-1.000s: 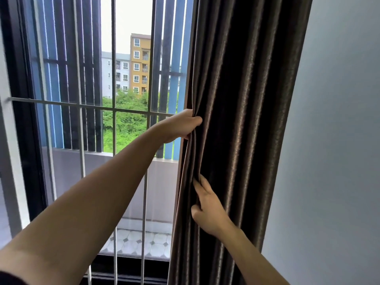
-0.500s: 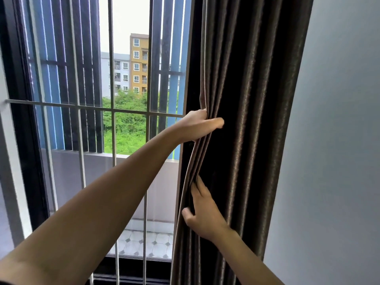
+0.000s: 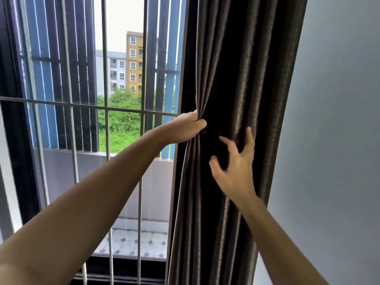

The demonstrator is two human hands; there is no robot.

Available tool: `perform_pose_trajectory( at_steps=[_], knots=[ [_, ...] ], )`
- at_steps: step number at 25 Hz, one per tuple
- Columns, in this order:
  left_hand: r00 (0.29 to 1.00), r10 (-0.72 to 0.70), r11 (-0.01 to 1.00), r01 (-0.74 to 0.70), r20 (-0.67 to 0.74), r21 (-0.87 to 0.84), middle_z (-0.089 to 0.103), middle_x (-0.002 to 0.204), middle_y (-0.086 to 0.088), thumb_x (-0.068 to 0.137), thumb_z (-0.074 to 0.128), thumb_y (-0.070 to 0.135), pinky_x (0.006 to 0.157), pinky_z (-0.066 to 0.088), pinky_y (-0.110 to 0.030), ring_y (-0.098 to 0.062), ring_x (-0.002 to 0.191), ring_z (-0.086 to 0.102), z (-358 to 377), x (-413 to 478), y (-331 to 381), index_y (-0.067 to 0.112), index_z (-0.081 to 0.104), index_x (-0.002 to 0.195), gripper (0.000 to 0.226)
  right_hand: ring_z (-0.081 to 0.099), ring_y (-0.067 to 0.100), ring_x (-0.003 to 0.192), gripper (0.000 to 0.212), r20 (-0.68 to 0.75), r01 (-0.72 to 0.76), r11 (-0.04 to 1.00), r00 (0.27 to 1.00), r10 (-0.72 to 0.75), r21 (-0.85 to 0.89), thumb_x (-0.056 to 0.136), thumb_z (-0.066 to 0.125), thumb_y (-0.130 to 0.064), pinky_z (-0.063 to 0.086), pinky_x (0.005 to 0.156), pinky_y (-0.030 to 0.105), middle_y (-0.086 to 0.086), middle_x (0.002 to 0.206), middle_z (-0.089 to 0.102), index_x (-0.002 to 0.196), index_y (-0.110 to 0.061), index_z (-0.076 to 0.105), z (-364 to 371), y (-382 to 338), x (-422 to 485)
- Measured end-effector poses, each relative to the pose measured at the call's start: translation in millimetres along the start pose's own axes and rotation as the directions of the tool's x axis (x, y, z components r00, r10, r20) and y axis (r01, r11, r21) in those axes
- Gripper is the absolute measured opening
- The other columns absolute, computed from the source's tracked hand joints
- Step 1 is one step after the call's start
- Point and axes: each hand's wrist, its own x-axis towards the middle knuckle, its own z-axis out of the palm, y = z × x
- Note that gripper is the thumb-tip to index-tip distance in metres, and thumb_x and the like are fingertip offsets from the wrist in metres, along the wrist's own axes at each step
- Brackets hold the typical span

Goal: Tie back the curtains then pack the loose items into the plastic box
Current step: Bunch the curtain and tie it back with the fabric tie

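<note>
Now one dark curtain (image 3: 242, 79) is bunched in the closed left hand (image 3: 190, 126); the right hand (image 3: 234, 167), fingers (image 3: 249, 138) spread, rests on it.

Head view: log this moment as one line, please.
stage: gathering curtain | left hand: clenched on curtain edge | right hand: open, fingers spread on folds | tie-back: none visible | plastic box: not in view

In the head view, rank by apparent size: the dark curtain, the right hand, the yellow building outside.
1. Dark curtain
2. Right hand
3. Yellow building, though distance shrinks it.
</note>
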Motion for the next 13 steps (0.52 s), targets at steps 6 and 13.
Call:
perform_pose_trajectory(
  at_steps=[6, 13],
  knots=[
    [1.000, -0.015, 1.000, 0.015, -0.015, -0.002, 0.045, 0.074, -0.003, 0.091, 0.035, 0.020, 0.066, 0.035, -0.031, -0.014, 0.068, 0.040, 4.6, -2.1, 0.2, 0.014, 0.044, 0.081, 0.015, 0.026, 0.018, 0.142, 0.067, 0.266, -0.013, 1.000, 0.964, 0.015, -0.010, 0.088, 0.059, -0.025, 0.019, 0.118, 0.028, 0.004, 0.156, 0.017, 0.145, -0.003, 0.032, -1.3, 9.0, 15.0],
    [0.999, -0.022, 0.999, 0.023, -0.032, 0.034, 0.038, 0.068, 0.001, 0.092, 0.034, 0.021, 0.059, 0.032, -0.030, -0.014, 0.063, 0.034, 9.7, 1.0, 6.3, 0.019, 0.037, 0.073, 0.019, 0.024, -0.023, 0.125, 0.066, 0.534, -0.083, 0.988, 0.845, 0.002, 0.128, 0.091, 0.053, -0.015, 0.019, 0.087, -0.012, -0.018, 0.157, -0.001, 0.150, -0.016, 0.022, 23.6, 18.2, -65.2]
  ],
)
